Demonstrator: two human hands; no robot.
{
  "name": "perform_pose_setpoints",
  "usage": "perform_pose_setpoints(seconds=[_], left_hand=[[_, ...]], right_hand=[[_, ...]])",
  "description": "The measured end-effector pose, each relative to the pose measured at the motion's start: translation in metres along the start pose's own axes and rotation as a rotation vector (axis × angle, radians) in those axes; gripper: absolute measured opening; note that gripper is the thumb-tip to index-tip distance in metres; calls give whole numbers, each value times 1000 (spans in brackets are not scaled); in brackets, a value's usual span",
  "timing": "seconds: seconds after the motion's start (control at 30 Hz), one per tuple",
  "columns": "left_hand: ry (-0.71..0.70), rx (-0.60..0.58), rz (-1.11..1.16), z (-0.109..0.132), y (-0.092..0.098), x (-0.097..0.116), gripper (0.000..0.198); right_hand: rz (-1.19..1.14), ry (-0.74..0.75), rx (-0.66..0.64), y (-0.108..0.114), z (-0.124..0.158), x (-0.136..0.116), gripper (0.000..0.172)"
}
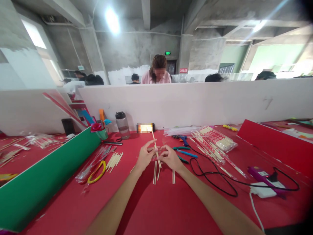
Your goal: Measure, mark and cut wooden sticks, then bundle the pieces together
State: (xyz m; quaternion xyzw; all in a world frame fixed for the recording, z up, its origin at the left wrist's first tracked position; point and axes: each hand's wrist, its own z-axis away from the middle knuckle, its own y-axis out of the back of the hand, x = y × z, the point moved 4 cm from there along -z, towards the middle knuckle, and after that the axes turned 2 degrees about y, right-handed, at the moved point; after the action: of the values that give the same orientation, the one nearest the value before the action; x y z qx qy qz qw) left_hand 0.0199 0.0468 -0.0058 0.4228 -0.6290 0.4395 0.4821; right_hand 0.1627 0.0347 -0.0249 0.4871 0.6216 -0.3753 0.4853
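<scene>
My left hand [146, 156] and my right hand [171, 159] are close together over the middle of the red table. Between their fingertips they grip thin pale wooden chopsticks [156, 151], slanting away from me. Whether it is one split pair or two separate sticks is hard to make out. Below the hands, short wooden sticks [155, 176] lie on the table, and another short pair [173, 177] is beneath my right hand. A pile of cut sticks [114, 162] is to the left, near yellow-handled scissors [97, 173].
Right of the hands are a blue glue gun [183, 140], a blue pen [187, 153], wrapped chopsticks [215, 140], a looping black cable [207, 174] and a purple power strip [266, 181]. A bottle [122, 125] stands behind. Green [49, 179] and red [276, 145] boards flank the table.
</scene>
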Motion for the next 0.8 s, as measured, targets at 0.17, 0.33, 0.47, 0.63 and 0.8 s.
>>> perform_pose_setpoints(seconds=[0.17, 0.33, 0.47, 0.63, 0.8], left_hand=[[18, 8, 12, 0, -1, 1, 73], [4, 7, -6, 1, -1, 3, 70], [-22, -21, -44, 0, -2, 2, 69], [5, -17, -74, 0, -1, 5, 70], [24, 14, -60, 2, 2, 12, 73]], right_hand=[[-5, 10, -6, -1, 0, 0, 41], [9, 19, -4, -1, -1, -1, 41], [20, 10, -18, 0, 0, -1, 45], [49, 5, -49, -1, 1, -3, 45], [183, 46, -21, 18, -7, -12, 32]])
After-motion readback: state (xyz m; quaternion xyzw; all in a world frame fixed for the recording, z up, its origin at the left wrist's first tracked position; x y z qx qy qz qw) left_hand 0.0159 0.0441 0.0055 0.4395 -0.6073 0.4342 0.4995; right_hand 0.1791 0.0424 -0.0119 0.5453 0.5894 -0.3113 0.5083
